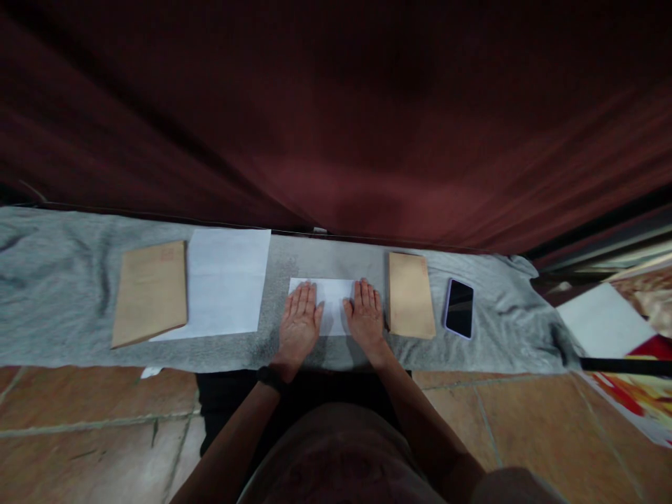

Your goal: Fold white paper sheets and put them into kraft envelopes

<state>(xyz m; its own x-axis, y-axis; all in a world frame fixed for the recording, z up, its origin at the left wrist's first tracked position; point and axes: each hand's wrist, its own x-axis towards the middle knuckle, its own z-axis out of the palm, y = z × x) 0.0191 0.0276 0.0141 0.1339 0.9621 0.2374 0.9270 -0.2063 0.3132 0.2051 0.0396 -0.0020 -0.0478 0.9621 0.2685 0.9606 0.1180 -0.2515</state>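
Cloth: grey cloth [63, 280] under everything.
Nine o'clock of the hands: white sheet [225, 280], brown envelope [150, 290].
Three o'clock: second envelope [411, 294], phone [459, 308].
Paper: folded paper [332, 301], centre, beneath both palms.
Hands: left hand [299, 322] and right hand [365, 315] lie flat, clasping nothing.
Risk: the soft cloth may let the paper slip askew.
Writing: none legible.

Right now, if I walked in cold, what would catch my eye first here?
The left hand and right hand lie flat on a small white paper at the middle of a grey cloth. A dark red curtain fills the background above, and a black phone lies just right of a brown envelope.
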